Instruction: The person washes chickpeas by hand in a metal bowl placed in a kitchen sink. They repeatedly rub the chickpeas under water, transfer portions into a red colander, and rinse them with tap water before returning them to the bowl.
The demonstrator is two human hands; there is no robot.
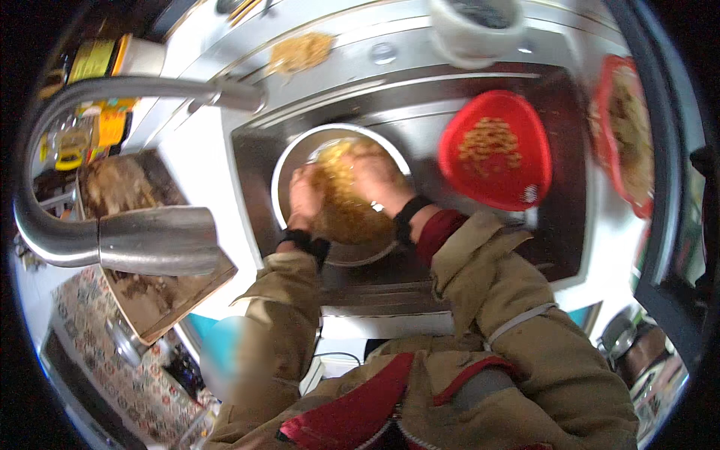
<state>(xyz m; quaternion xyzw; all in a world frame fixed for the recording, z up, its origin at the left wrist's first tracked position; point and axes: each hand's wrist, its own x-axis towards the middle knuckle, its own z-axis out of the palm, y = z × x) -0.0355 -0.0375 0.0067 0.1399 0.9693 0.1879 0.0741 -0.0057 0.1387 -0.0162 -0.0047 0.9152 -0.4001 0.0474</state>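
A round metal bowl (pixel 364 262) stands in the sink (pixel 562 225), with pale yellow beans or kernels (pixel 339 169) in water inside it. Both of my hands are in the bowl. My left hand (pixel 306 194) is at its left side against the yellow mass, fingers partly hidden. Across from it, my right hand (pixel 378 171) lies over the mass, blurred, its fingertips hidden. Whether either hand is closed on any of the beans does not show. Right of the bowl, a red plastic basin (pixel 450 152) in the sink holds some more of the small yellow beans.
A steel faucet (pixel 157 239) arches in from the left. Behind the sink are a yellowish clump (pixel 301 52) and a white container (pixel 475 42). A red tray (pixel 613 140) with pale contents is on the right; a stained cardboard box (pixel 169 304) lies left.
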